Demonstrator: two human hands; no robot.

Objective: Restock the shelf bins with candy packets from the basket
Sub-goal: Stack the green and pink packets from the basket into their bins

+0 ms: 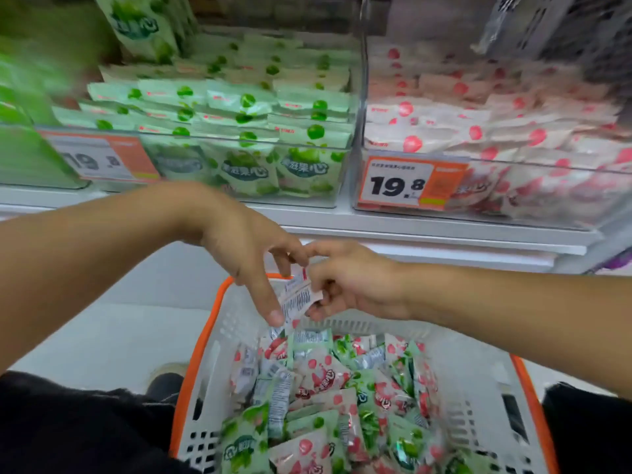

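Candy packet [297, 297], pink/white, pinched betw. curled fingers of right hand [345, 285] & left hand [246, 254] fingertips, just above basket [478, 371].

An orange and white price tag [412, 184] reading 19.8 is hanging on the front of the right clear bin, and a blurred one [99, 159] is sitting on the left bin's front. A grey slotted crate [561, 25] is showing at the upper right. A dark shoe [166, 383] is resting on the pale floor [102, 336], and dark trousers [68, 436] are filling the lower left corner.
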